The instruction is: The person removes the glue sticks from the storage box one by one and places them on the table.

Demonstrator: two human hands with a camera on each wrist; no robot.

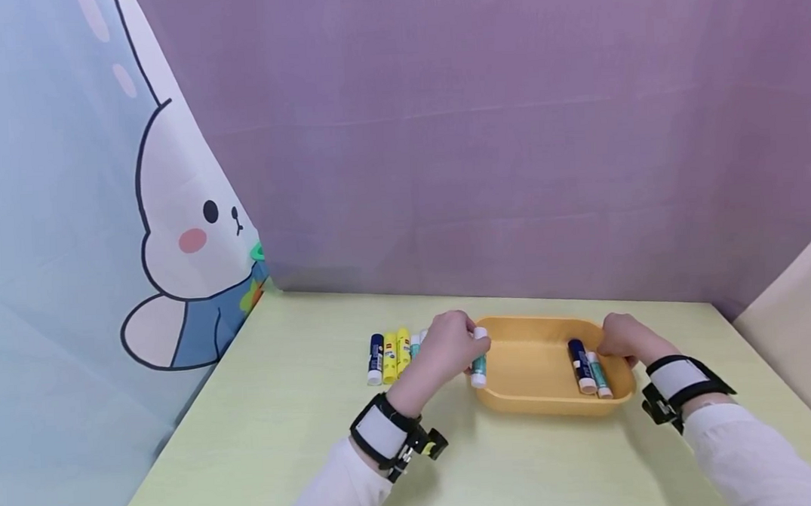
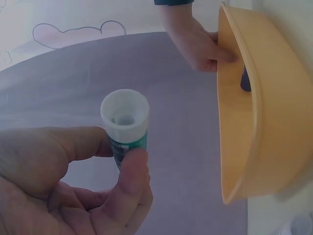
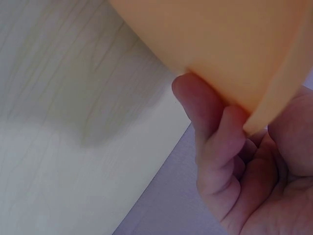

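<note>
Tray (image 1: 526, 365) contains one navy glue stick (image 1: 582, 366) and one teal glue stick (image 1: 599, 376).

Desk (image 1: 544, 462): pale yellow-green top with faint wood grain, soft shadows on its near part
Far edge: runs along the foot of the purple cloth (image 1: 482, 144)
Tray (image 1: 526, 361): orange-yellow, rounded corners, right of the row
Row, left end: dark blue tube (image 1: 375, 358), white end nearest the viewer
Row, next: two yellow tubes (image 1: 390, 357), side by side
Row, right end: white-and-green tube (image 1: 415, 345), partly hidden
</note>
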